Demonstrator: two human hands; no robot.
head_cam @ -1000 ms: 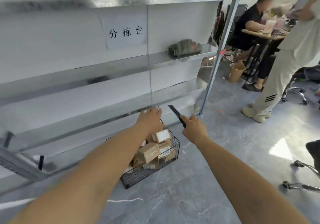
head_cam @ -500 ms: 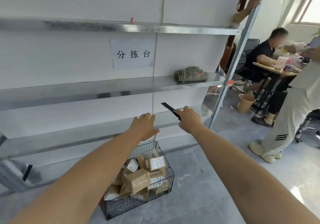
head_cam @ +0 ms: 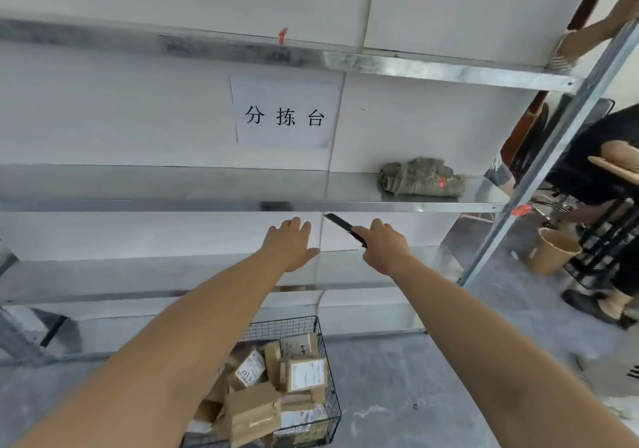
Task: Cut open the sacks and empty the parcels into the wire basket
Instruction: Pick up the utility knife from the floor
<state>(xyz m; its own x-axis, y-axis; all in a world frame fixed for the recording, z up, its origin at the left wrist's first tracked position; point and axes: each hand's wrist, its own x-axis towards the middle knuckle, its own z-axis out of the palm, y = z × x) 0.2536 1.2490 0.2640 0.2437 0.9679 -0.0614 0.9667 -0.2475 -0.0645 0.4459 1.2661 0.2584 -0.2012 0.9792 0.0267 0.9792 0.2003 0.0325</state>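
A black wire basket (head_cam: 325, 371) stands on the floor below my arms, filled with several brown cardboard parcels (head_cam: 254, 413). My right hand (head_cam: 383, 243) is raised in front of the metal shelving and grips a black utility knife (head_cam: 340, 223), blade end pointing up and left. My left hand (head_cam: 288, 242) is stretched out beside it, fingers apart, holding nothing. Both hands hover just under the middle shelf (head_cam: 173, 202). No sack is in view.
A folded grey-green cloth (head_cam: 420, 177) lies on the middle shelf at right. A paper sign (head_cam: 285, 112) hangs on the wall. Right of the slanted shelf post (head_cam: 539, 171) are a seated person (head_cam: 601, 157), a brown paper bin (head_cam: 553, 250) and a desk.
The view has tilted upward, so the basket has dropped low in the frame. Both hands have risen from near the basket to the middle shelf. The knife stays in my right hand.
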